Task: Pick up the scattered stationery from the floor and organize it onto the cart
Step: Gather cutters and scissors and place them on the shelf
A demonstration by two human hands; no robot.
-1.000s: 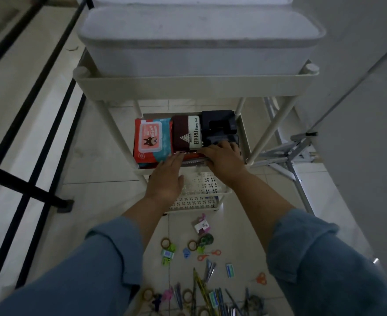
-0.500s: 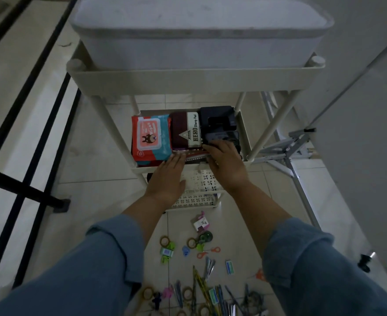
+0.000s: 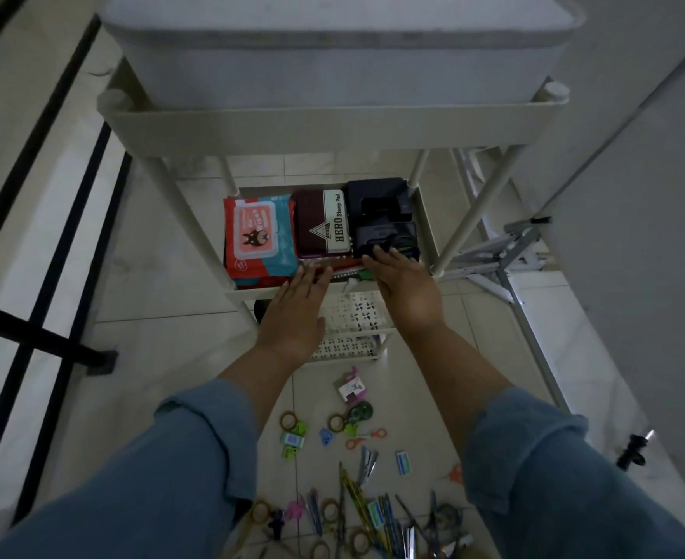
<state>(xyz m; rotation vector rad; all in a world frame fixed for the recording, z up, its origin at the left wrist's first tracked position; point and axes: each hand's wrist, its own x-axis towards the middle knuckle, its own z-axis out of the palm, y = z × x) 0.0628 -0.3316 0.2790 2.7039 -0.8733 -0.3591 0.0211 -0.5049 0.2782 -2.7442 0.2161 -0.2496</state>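
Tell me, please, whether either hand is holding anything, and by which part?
Nothing is held: the left hand and right hand are open and flat at the middle shelf.

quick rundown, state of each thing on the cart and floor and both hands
left hand: open, flat at the middle shelf edge
right hand: open, fingertips at the black device
stamp pad: closed, lying flat
wipes pack: flap shut
orange scissors: on floor
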